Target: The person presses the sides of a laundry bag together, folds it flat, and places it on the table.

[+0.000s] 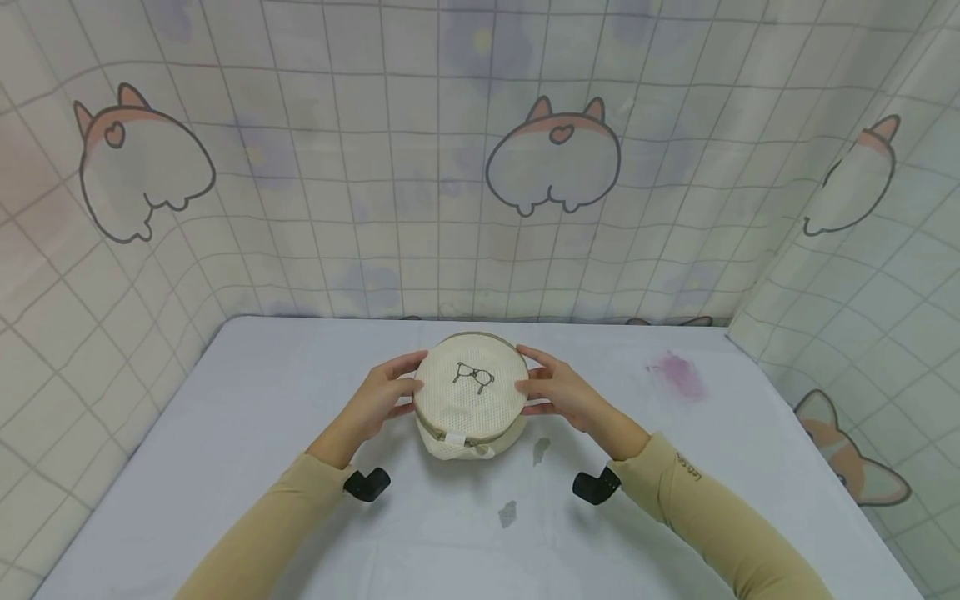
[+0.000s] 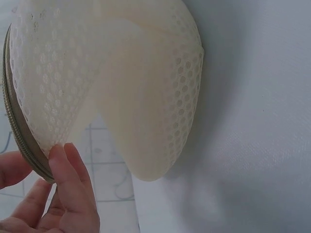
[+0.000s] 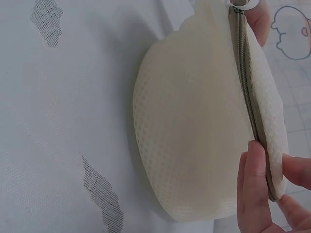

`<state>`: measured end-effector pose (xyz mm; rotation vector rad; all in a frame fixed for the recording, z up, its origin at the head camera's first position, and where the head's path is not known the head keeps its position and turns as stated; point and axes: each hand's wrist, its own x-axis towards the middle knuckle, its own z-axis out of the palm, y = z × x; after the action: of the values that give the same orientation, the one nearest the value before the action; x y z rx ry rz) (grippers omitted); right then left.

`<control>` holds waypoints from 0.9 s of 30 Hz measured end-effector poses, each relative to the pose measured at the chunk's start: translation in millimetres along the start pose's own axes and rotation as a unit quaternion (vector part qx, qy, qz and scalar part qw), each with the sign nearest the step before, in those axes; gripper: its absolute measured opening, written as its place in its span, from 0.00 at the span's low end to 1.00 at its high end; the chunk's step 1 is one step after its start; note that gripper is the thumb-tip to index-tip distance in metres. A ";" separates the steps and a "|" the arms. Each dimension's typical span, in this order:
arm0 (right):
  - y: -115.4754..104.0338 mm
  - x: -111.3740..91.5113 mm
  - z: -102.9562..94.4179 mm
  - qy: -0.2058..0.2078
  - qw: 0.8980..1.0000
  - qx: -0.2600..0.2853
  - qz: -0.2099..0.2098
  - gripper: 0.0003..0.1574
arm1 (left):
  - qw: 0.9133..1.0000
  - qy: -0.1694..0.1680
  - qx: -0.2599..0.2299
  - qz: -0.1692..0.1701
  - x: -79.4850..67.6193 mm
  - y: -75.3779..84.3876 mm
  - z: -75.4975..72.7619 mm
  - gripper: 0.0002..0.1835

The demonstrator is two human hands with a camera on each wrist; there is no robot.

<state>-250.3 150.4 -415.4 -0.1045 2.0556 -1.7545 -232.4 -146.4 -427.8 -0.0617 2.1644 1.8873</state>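
A round cream mesh laundry bag with a zipper around its lid and a glasses-like drawing on top sits at the middle of the table. My left hand pinches its left rim, thumb on the lid and fingers beneath the zipper edge. On the opposite side, my right hand pinches the right rim in the same way. The bag's soft honeycomb wall bulges below the rim in the left wrist view. In the right wrist view the zipper runs along the edge that the fingers grip.
The white table has two grey worn patches in front of the bag and a pink stain at the back right. A grid-patterned curtain with cartoon animals closes off the back and sides.
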 end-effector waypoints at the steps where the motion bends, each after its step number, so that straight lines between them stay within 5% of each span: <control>1: 0.3 0.2 0.2 0.000 1.000 0.001 0.000 0.46 | 1.000 0.000 -0.001 -0.001 0.1 -0.5 0.0 0.31; 27: 7.8 7.1 2.1 0.006 1.000 -0.001 0.015 0.45 | 1.000 0.009 -0.006 -0.002 2.1 -6.4 1.6 0.31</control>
<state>-254.2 147.7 -425.1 -0.0646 2.0568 -1.7398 -232.8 -145.5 -434.7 -0.0858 2.1622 1.9048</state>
